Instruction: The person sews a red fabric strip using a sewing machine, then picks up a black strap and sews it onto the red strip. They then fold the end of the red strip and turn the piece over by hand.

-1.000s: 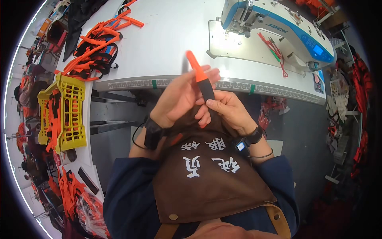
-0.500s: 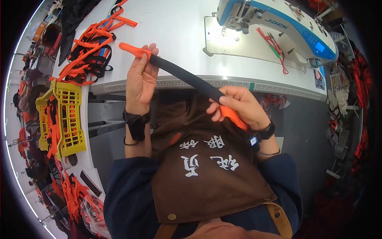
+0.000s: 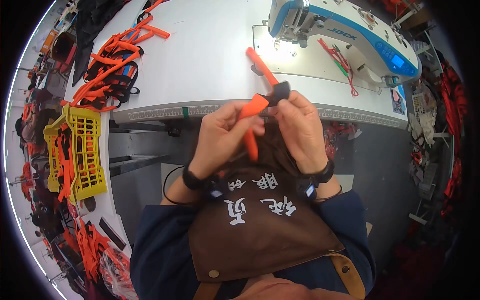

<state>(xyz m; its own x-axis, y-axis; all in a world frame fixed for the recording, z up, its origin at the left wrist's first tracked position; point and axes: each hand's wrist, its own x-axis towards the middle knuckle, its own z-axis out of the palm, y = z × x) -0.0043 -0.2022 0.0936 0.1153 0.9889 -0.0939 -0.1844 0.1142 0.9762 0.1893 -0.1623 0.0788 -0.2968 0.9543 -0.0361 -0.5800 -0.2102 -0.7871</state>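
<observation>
An orange fabric strap with a black elastic middle (image 3: pixel 281 91) is bent into a loop between my two hands, over the table's front edge. My left hand (image 3: pixel 218 134) pinches an orange part of it, and one orange end hangs below the fingers toward the apron. My right hand (image 3: pixel 302 129) is closed on the black elastic part, its thumb and forefinger together. The other orange end sticks up and left over the table, toward the sewing machine (image 3: pixel 345 32). Fingers partly hide how the loop crosses.
A tangle of orange and black straps (image 3: pixel 112 75) lies at the table's left. Beside it stands a yellow plastic basket (image 3: pixel 89 150) holding orange pieces. Red-handled snips (image 3: pixel 337 62) rest near the machine's base. A ruler strip (image 3: pixel 155 114) runs along the front edge.
My hands have come together, with my left hand moving right and down. The strap, earlier stretched nearly straight between them, is now folded into a loop.
</observation>
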